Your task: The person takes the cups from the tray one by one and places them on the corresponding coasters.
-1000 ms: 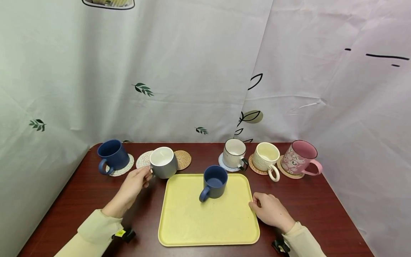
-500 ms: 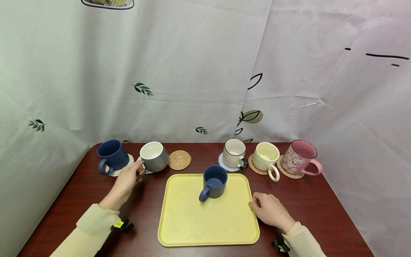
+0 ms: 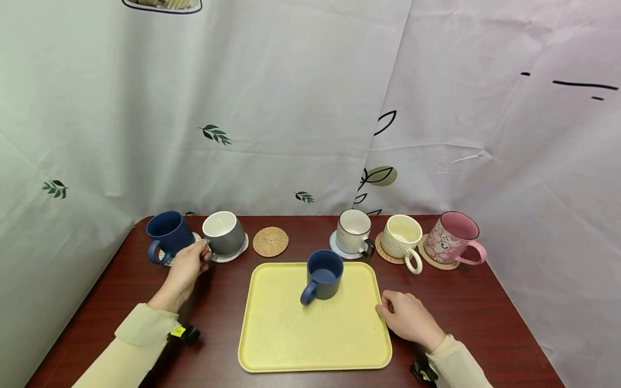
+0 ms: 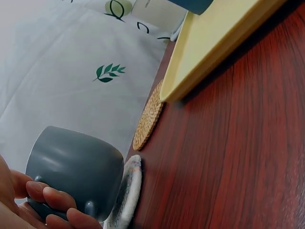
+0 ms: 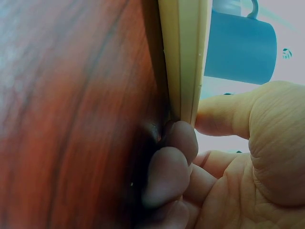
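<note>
My left hand holds the handle of a grey mug with a white inside. In the left wrist view, the curled fingers are at the handle of the grey mug. Under that mug shows a whitish round coaster; the mug looks upright on it. My right hand pinches the right rim of a yellow tray. The right wrist view has the thumb on the tray's rim and fingertips beneath it. A blue mug stands on the tray near its back.
Left of the grey mug stands a dark blue mug on a coaster. A bare woven coaster lies right of it. Farther right are a white ribbed mug, a cream mug and a pink mug, each on a coaster.
My left hand has carried the grey mug leftward and away from me, from beside the woven coaster onto the whitish coaster. The right hand and the tray have stayed in place.
</note>
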Demonstrator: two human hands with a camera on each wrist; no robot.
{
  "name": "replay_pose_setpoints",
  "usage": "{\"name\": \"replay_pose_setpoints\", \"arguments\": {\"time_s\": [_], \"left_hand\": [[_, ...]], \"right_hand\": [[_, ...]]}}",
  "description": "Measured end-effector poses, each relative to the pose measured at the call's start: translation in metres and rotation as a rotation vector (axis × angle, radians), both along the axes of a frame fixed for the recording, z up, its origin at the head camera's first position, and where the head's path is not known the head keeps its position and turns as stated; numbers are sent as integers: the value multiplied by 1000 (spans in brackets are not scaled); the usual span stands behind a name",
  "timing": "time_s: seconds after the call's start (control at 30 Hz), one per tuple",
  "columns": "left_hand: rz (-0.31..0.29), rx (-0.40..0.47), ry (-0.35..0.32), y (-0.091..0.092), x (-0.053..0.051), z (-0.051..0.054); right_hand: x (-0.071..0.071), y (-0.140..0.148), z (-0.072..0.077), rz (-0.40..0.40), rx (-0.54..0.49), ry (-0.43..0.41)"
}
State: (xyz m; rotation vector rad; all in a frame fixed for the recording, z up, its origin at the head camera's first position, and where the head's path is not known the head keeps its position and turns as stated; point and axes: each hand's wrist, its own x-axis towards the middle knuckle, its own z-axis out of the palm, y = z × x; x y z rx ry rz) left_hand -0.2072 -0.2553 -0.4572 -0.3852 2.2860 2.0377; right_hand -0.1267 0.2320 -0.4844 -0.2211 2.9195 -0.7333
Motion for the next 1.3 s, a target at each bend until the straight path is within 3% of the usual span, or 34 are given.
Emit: {"name": "replay_pose_setpoints", "arguments": {"time_s": [0.8,1.3], "left_hand": [[37,-34,-33,-5,-4,-4],[48,-119,-40,-8,-5,-9]], "right_hand": [[1,-1,3,5,-2,5],[0,0,1,8,4,16]]}}
